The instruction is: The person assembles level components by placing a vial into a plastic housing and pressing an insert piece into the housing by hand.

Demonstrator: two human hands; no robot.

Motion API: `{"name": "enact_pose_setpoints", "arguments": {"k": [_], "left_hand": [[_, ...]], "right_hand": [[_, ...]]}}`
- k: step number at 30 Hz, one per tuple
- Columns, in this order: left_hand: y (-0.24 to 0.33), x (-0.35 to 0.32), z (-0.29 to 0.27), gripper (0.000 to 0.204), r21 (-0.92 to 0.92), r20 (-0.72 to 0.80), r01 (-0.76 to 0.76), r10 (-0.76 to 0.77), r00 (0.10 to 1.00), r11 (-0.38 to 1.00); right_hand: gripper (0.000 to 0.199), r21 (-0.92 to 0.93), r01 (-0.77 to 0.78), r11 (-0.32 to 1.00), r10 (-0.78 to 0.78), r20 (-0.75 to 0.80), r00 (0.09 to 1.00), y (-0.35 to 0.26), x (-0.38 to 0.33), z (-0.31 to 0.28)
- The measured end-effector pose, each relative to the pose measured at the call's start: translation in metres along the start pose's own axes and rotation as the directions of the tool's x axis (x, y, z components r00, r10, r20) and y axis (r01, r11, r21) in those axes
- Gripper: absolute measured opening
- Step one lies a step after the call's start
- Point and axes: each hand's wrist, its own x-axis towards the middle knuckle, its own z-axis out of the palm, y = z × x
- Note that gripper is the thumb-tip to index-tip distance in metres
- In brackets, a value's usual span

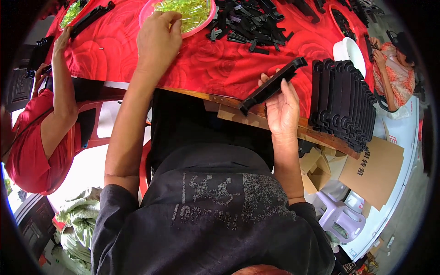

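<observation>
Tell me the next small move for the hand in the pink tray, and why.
Probably close the left hand on one yellow-green clear piece and lift it toward the long black part. That hand reaches into the pink tray, while the right hand holds the black part at the table edge.

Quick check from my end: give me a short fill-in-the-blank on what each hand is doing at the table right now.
1. The left hand reaches into the pink bowl of ____ clear pieces.
2. The right hand holds a long ____ plastic bar.
3. The tablecloth is ____.

Missing: yellow-green; black; red
</observation>
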Motion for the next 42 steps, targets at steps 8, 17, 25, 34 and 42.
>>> {"name": "enact_pose_setpoints", "arguments": {"k": [8,17,25,34,42], "left_hand": [[-0.002,0.001,-0.005,0.024,0.129,0.252,-0.029,-0.005,0.968,0.991],[-0.002,0.007,-0.007,0.023,0.090,0.328,-0.109,0.073,0.942,0.990],[-0.001,0.006,-0.001,0.022,-0.055,0.293,-0.095,0.107,0.950,0.994],[-0.001,0.011,0.008,0.020,-0.124,0.314,0.043,-0.002,0.949,0.991],[0.000,0.010,0.010,0.022,-0.144,0.269,0.144,-0.101,0.958,0.979]], "right_hand": [[0.021,-0.100,0.008,0.995,-0.003,0.054,0.999,0.004,-0.004,0.006],[0.018,-0.115,0.020,0.993,-0.014,0.055,0.998,0.007,-0.003,0.004],[0.018,-0.116,0.027,0.993,-0.021,0.051,0.998,0.007,-0.003,0.005],[0.018,-0.118,0.019,0.993,-0.012,0.060,0.998,0.006,-0.003,0.004],[0.017,-0.109,0.012,0.994,-0.005,0.059,0.998,0.005,-0.001,0.003]]}}
